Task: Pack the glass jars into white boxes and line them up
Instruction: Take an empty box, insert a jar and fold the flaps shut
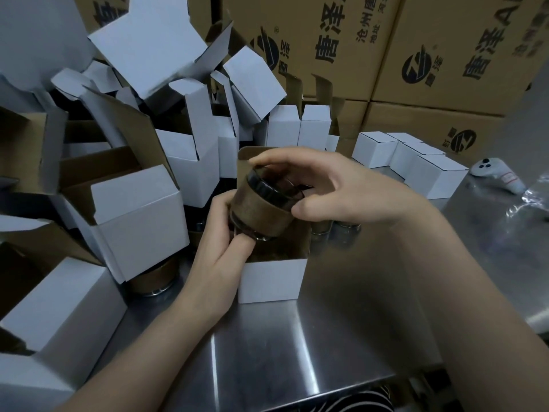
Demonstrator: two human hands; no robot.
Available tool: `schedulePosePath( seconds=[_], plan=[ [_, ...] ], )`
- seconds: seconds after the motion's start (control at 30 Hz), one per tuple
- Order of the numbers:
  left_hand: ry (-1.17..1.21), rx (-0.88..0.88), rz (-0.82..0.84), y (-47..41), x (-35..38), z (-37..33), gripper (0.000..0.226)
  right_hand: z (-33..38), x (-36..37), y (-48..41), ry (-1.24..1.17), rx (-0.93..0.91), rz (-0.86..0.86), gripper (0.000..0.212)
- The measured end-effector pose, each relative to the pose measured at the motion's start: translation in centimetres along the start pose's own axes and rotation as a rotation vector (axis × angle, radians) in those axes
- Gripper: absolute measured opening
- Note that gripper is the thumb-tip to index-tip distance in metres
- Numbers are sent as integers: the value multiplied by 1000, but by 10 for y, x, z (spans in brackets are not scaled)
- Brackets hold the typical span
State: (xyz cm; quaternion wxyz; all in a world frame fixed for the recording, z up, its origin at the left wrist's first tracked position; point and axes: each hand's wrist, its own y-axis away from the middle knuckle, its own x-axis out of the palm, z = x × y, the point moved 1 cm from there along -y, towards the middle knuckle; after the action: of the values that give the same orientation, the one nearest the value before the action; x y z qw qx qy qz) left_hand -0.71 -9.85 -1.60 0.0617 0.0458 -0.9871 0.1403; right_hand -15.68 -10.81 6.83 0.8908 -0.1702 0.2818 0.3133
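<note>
A: Which step?

B: Loading. 1 glass jar (261,209) is held over the mouth of the open white box (271,281), not in yet. Its base is just inside the opening, most of the body above the rim.

A: Hands?

B: Both are clamped on the jar. The left hand (219,254) has its fingers curled under the low end, beside the box's left wall. The right hand (335,185) pinches the top end, thumb in front and fingers over the back.

A: Where's the box?

B: Upright on the steel table (297,352), near the middle, with its lid flap raised behind the jar.

A: What does the next move call for?

B: My guess: get the tilted jar upright, lower it straight down, and slide the left fingers out from under it first. Then fold the flap shut and set the box by the row of closed white boxes (416,165) at far right.

A: What does the jar look like?

B: A dark band at the top end, a brown sleeve round the body and clear glass showing at the bottom. It leans, top toward the right hand. I can't tell what's inside.

A: How far along is the job?

B: Early, I'd say. The pile of open boxes (136,227) at left is big, and at least 1 more jar (154,281) sits under it.
</note>
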Motion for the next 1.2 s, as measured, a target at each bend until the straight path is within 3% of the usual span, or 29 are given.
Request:
schedulePosePath(
  seconds=[0.1,0.2,0.37,0.47,0.6,0.67,0.9,1.2],
  plan=[
    [-119,155,-2,10,-13,8,37,4,5,1,38,30,21,66],
    [-157,262,155,19,-27,16,35,4,12,2,83,66,15,70],
    [-184,319,158,17,-30,16,37,3,23,-1,28,-6,-230,45],
    [-151,273,181,18,-30,15,38,3,18,-2,22,20,-244,36],
    [-99,212,200,18,-31,15,39,1,7,-6,2,104,-216,49],
    [-84,192,204,18,-32,16,42,3,3,-6,23,123,-166,44],
    [-5,152,240,17,-35,18,58,12,6,-6,259,130,-68,41],
    [-35,187,279,16,-36,17,55,20,27,-10,664,79,-21,52]
  ],
)
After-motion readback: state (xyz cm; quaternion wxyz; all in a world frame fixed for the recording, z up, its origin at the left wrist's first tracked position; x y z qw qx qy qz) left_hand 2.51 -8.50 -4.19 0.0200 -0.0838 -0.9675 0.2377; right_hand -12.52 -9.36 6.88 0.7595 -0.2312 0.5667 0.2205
